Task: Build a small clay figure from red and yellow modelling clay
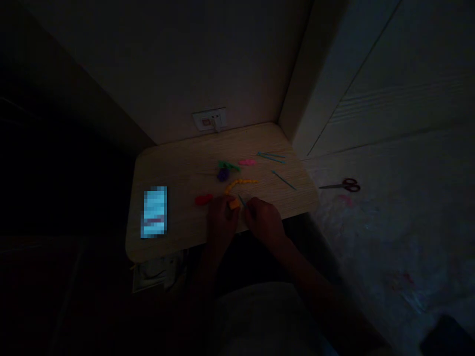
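Observation:
The scene is very dark. My left hand (221, 215) is closed on a small orange lump of clay (234, 203) near the front edge of a small wooden table (178, 163). My right hand (262, 216) is closed on a thin teal stick (242, 200) whose tip touches the orange lump. Just beyond lies a curved row of small yellow-orange balls (240, 184). A red clay piece (204, 199) lies left of my left hand. Further back sit a purple and green clay shape (224, 170) and a pink piece (247, 162).
A lit phone (154, 212) lies at the table's left front. Loose teal sticks (272, 157) and another stick (284, 180) lie at the right. A wall socket (209, 119) sits behind the table. Red-handled scissors (343, 185) lie on a plastic-covered surface at the right.

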### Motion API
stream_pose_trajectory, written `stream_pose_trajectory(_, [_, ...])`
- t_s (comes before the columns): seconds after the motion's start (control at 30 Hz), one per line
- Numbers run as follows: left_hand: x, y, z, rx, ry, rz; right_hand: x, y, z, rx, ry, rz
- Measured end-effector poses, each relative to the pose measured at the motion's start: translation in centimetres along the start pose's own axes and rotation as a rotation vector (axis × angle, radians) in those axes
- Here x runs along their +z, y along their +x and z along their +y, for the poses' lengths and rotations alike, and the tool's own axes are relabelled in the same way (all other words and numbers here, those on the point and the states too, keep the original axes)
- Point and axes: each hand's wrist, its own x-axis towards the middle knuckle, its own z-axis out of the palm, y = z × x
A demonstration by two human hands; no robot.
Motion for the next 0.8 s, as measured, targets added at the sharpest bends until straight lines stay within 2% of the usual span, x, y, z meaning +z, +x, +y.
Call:
stream_pose_trajectory(0.27, [-0.19, -0.05, -0.01, -0.005, -0.017, -0.014, 0.09, 0.13, -0.32, -0.052, 0.017, -0.03])
stream_pose_trajectory(0.53, [0.07, -0.08, -0.02, -0.009, 0.004, -0.009, 0.28, 0.35, 0.45, -0.188, 0.04, -0.058])
stream_pose_trajectory(0.8, [0.23, 0.01, 0.06, 0.004, 0.011, 0.002, 0.19, 0.31, 0.65, -0.214, 0.072, -0.075])
